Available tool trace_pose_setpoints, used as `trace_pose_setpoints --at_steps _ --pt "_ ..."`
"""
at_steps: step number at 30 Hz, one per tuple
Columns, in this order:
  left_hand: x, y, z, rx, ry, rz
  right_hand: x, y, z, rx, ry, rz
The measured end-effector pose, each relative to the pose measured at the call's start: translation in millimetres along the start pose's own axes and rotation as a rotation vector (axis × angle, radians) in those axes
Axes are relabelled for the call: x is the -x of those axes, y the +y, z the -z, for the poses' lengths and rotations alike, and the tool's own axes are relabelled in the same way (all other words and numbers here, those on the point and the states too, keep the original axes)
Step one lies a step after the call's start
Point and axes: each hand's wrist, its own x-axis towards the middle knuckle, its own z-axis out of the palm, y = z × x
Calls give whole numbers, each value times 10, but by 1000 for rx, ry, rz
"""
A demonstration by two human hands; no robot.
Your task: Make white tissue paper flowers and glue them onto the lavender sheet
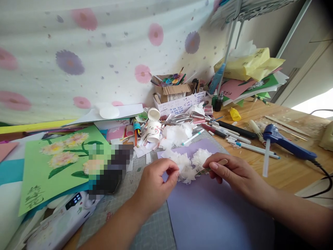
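Note:
White ruffled paper flowers (200, 158) lie on a purple sheet of paper (208, 215). My left hand (160, 178) is at their left edge, thumb and forefinger pinched together. What sits between those fingertips, if anything, is too small to tell. On the other side, my right hand (230, 170) grips a flat wooden stick (223, 162), its lower end close to the petals. Under the purple sheet is a grey cutting mat (153, 222).
A blue glue gun (286, 140) lies at right near several pens (241, 139). Crumpled white tissue (175, 135), a paper cup (153, 131) and a cardboard box (173, 92) stand behind. At left are a green flower picture (62, 156) and a white device with lit digits (62, 222).

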Motion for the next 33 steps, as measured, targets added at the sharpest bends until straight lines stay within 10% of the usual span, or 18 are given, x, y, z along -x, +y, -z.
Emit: trace_pose_setpoints --at_steps 17,33 --pt "73 75 -13 45 -11 136 105 -21 -7 15 -26 13" --pt "54 30 67 117 -387 96 106 -60 13 41 -44 -13"
